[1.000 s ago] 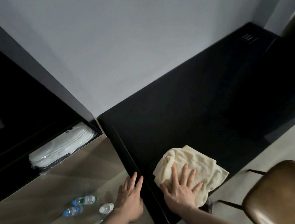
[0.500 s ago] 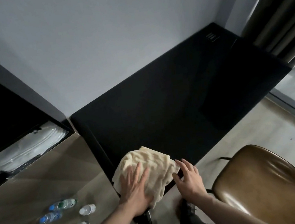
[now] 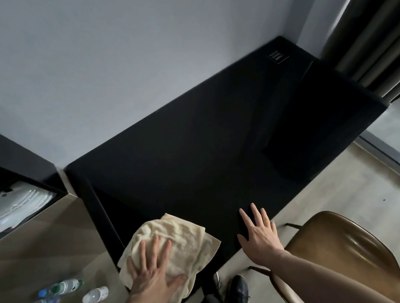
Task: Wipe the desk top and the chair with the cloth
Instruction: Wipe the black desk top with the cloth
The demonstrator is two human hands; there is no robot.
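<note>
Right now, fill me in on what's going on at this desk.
A person is wiping the black desk top. The left hand presses flat on a cream cloth at the desk's near left corner. The right hand rests open on the desk's front edge, holding nothing. The brown leather chair stands beside it, untouched.

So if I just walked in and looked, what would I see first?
Probably the pale cloth at the near left corner of the black desk, with the left hand pressing flat on it. The right hand lies open on the desk's near edge, beside a shiny brown chair. Small water bottles stand on the lower wooden surface at left.
</note>
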